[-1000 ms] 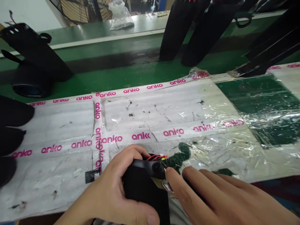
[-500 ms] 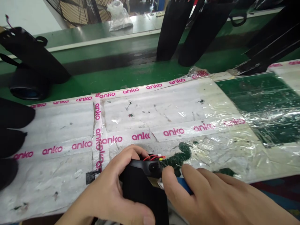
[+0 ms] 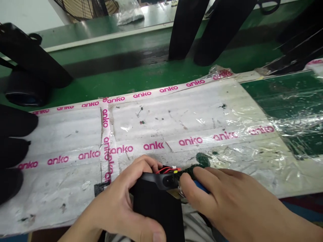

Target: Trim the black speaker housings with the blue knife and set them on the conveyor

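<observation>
My left hand is wrapped around a black fabric-covered casing, thumb across its front and fingers behind its top edge. The casing has a smooth dark plastic rim. Red wires with small white, yellow and red connectors stick out at the top. My right hand is closed on a blue-handled utility knife. Its flat blade lies against the casing just under the rim, at the right side. My right fingers cover most of the handle, and the blade's exact contact is hard to see.
A worktable covered in white sheet and printed tape lies ahead. Behind it runs a green conveyor with tall black casings standing on it. More black casings are at left. A small black piece sits beside my left wrist.
The view has shifted slightly. My right hand and the knife have moved a little along the rim, to the right. My left hand keeps the same hold on the casing.
</observation>
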